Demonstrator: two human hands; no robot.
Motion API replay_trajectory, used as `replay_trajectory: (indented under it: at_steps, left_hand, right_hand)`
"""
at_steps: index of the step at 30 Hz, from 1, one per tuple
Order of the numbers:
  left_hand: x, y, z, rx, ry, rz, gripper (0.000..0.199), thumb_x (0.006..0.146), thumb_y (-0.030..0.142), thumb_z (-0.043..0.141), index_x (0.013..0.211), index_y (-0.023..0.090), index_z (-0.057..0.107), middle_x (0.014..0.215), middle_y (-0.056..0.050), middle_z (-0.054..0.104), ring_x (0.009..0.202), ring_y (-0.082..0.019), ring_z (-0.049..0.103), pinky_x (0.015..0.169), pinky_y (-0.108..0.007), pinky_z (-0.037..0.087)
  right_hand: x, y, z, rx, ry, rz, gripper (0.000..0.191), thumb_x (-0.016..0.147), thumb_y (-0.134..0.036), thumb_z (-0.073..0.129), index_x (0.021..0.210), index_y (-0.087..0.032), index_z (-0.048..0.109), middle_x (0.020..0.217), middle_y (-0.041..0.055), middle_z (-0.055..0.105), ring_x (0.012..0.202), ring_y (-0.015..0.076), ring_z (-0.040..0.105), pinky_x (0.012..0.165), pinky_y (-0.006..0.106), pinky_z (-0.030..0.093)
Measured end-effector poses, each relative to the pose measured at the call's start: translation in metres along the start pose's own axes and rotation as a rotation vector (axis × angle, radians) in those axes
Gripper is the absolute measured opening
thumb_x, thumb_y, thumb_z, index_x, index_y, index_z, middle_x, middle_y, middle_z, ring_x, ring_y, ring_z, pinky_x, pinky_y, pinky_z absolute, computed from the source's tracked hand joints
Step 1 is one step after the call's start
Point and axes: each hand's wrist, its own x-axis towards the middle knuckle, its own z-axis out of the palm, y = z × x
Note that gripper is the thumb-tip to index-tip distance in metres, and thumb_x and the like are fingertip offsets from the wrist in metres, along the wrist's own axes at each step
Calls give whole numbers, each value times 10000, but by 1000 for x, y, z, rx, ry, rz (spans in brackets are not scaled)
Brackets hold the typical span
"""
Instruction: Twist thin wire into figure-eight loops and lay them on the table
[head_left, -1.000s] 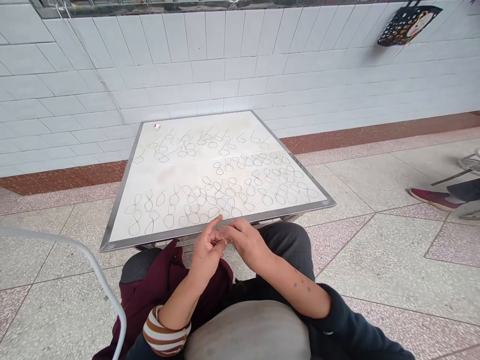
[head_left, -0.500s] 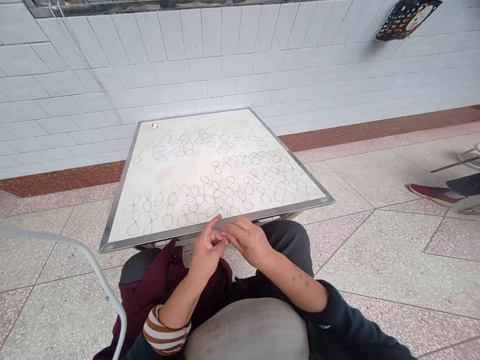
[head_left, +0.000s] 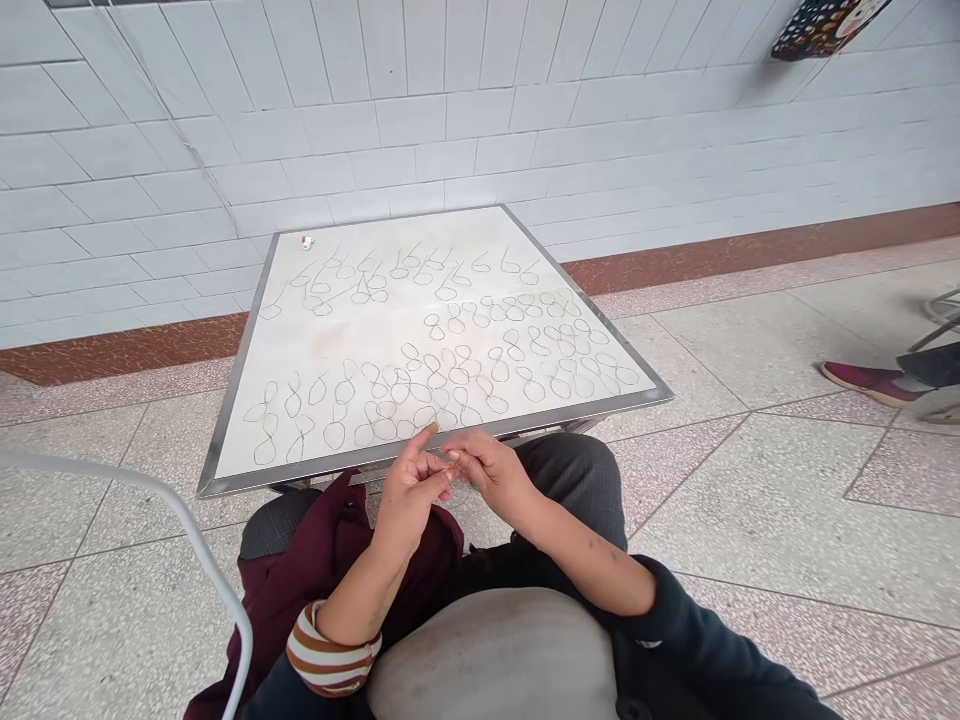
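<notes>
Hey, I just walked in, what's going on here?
A seated person has the left hand and right hand together at the fingertips, just off the table's near edge. They seem to be working on something thin between the fingers, too fine to make out. On the tabletop lie many thin, dark looped strands: figure-eight shapes mostly nearer, single loops with straight tails farther back. A small white-and-red object sits near the far left corner.

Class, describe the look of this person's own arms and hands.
The left hand and right hand wear no gloves. A brown-and-white striped cuff rings the left forearm; a dark navy sleeve leaves the right forearm, marked by small spots, mostly bare.
</notes>
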Motion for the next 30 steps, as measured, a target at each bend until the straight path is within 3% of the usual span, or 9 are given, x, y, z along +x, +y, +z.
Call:
replay_trajectory:
  at_steps: [7,17,21,25,30]
  left_hand:
    - [-1,0,3,43,-15,33,664,738,194,689,1370,174,489,717,19,608,627,-122,525,560,-245,467]
    - [-2,-2,1,134,-23,77,630,795,210,657,1392,181,460,709,23,602,611,-119,536,576,-251,472]
    - [-2,-2,-1,112,-26,71,646,783,201,668,1395,182,461,707,31,588,587,-109,512,573,-253,469]
    - [-1,-2,-3,80,-37,62,662,780,218,682,1400,177,456,690,39,562,577,-105,490,561,-250,460]
    - [0,-6,-5,126,-64,54,694,766,200,692,1413,188,440,669,53,544,575,-105,500,580,-248,448]
  right_hand:
    - [-3,-4,7,-131,124,16,200,965,-196,437,940,-221,633,750,13,562,660,139,555,589,256,495]
    - [-10,-4,13,23,151,130,167,983,-236,428,980,-226,595,870,17,553,478,70,549,444,219,498]
    - [-8,-5,8,-16,144,76,199,979,-217,426,990,-211,625,832,20,560,489,81,534,468,234,495]
    - [-2,-5,1,-42,106,-13,168,964,-230,499,1004,-221,662,812,34,642,650,137,583,576,260,513]
    - [2,0,-3,-127,92,-106,118,926,-196,573,899,-223,686,722,11,681,694,150,567,645,269,481]
